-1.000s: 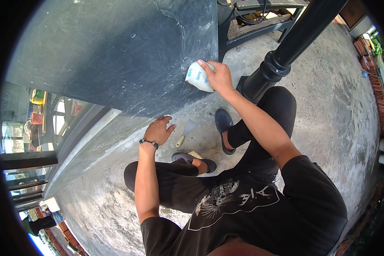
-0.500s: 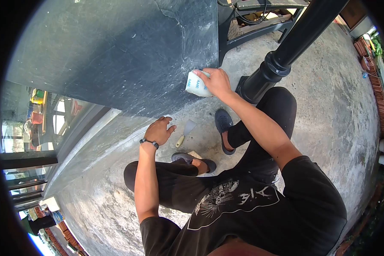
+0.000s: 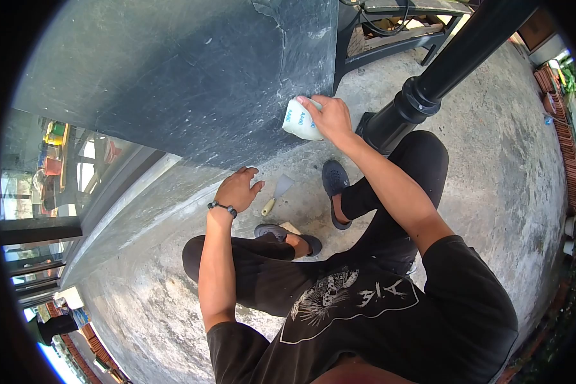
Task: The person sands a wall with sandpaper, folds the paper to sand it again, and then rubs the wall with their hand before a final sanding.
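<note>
My right hand [image 3: 334, 120] is closed around a folded sheet of sandpaper [image 3: 299, 121], its pale back printed with blue letters. The sheet lies against the lower part of a dark, scuffed wall panel [image 3: 192, 83], close to its right edge. Near the panel's bottom edge, my left hand [image 3: 235, 190] has its fingers spread and holds nothing visible; a dark bead bracelet circles the wrist. On the concrete to the right of that hand lies a putty knife [image 3: 278, 194] with a pale handle.
A black post [image 3: 418, 99] rises from the floor right of the panel. Behind it stands a dark metal frame [image 3: 397, 54] with cables on it. Glass panes [image 3: 57, 173] are at the left. My shoes [image 3: 335, 185] rest on the concrete floor [image 3: 493, 173] below the panel.
The view has shifted slightly. My right hand, with the sandpaper, appears a little higher and still at the panel. My left hand stays near the panel's lower edge, fingers apart.
</note>
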The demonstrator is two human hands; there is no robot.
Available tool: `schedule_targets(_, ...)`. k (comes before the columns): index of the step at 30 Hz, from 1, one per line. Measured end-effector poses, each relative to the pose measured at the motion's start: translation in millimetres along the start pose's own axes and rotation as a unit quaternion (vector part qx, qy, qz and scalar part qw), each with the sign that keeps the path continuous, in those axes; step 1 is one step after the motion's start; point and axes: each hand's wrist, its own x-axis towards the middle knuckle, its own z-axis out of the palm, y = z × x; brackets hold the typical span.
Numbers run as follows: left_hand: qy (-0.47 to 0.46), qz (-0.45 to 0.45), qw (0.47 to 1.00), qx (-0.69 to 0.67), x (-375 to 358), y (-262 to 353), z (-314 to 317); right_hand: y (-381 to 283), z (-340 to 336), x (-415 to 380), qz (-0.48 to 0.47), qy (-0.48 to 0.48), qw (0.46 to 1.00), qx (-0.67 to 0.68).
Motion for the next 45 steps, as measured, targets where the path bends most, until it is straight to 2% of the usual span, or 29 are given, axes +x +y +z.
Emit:
schedule_targets(4, -0.003, -0.010, 1.000, -0.006, -1, -2, 0, 3, -2, 6, 0.003, 0.026, 1.000, -0.001)
schedule_targets(7, -0.007, -0.014, 1.000, -0.003, 1, -1, -1, 11, 6, 1, -0.048, 0.040, 0.998, -0.026)
schedule_targets(13, 0.000, -0.006, 1.000, -0.010, -2, -1, -1, 4, -1, 6, 0.006, -0.001, 1.000, -0.008)
schedule_targets(16, -0.001, -0.007, 1.000, -0.005, 0, -3, 0, 14, 7, 1, -0.053, -0.027, 0.996, -0.069)
schedule_targets(22, -0.001, -0.003, 1.000, -0.009, -2, -1, 0, 3, -1, 7, -0.001, 0.019, 1.000, -0.006)
schedule_targets(25, -0.001, -0.006, 1.000, -0.006, 0, -1, -1, 2, 1, 2, -0.032, 0.010, 0.999, -0.025)
schedule_targets(34, -0.005, -0.005, 1.000, -0.006, -1, -2, 0, -4, -4, 3, -0.014, 0.011, 1.000, -0.020)
schedule_targets(40, -0.008, -0.003, 1.000, -0.004, 1, -2, 0, 5, 3, 0, -0.057, 0.013, 0.997, -0.053)
schedule_targets(43, -0.011, -0.014, 1.000, -0.009, -5, -1, -1, -2, -5, 8, -0.032, 0.013, 0.999, -0.034)
schedule_targets(45, -0.014, -0.016, 1.000, -0.011, -2, 2, -3, -2, -4, 6, -0.049, 0.018, 0.998, -0.044)
